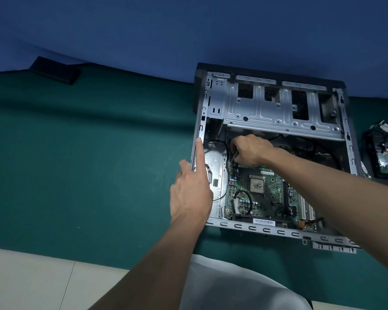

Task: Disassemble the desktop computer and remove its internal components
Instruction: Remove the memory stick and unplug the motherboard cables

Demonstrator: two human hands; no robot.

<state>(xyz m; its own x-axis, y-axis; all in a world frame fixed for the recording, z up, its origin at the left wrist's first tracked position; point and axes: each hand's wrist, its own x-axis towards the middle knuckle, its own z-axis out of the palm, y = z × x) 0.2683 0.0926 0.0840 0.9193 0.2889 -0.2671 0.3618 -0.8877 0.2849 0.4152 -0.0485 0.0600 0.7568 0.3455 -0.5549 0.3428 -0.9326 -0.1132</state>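
Note:
An open desktop computer case [278,108] lies on its side on a green mat. Inside it a green motherboard [262,198] shows a bare CPU [257,185] and a looped black cable [244,199]. My left hand [192,193] rests on the case's left metal rim, its index finger stretched along the edge. Inside the case, above the board's top left corner, my right hand [250,151] has its fingers curled round a small cable or connector. What it grips is mostly hidden by the fingers.
A silver drive cage [282,121] spans the case's far half. Removed parts [383,153] lie on the mat to the right of the case. A dark flat object [54,70] sits far left near the blue backdrop. Pale floor tiles and white cloth fill the near edge.

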